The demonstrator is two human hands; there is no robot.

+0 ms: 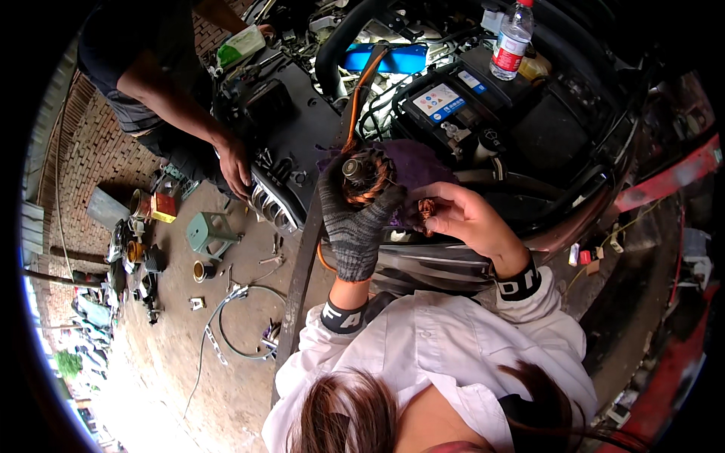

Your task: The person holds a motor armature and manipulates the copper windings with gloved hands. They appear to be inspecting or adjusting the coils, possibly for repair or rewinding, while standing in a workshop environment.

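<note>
The coil of orange-and-dark cord (377, 186) sits in the gloved left hand (353, 226) at the front edge of the engine bay, looped around a round metal cap (353, 169). The glove is wrapped about the coil from below, with some fingertips hidden. The bare right hand (470, 219) pinches a small copper-coloured twisted bundle (427, 208) between thumb and fingers, just beside the coil; whether the two are joined cannot be told.

If the gloved grip slackened, the loops could probably spring loose; a light pinch could let the bundle drop into the gaps among the car parts. The orange cord (353, 113) rising from the coil might snag there too — a sharp tug being the likely cause.

The cap's round end faces up toward the wearer, so its long axis is foreshortened — its depth is hidden. The bundle's longer side runs roughly up and down the view.

A purple cloth (432, 160) lies behind the hands; beyond it are the car battery (444, 100) and a red-capped bottle (513, 41).
</note>
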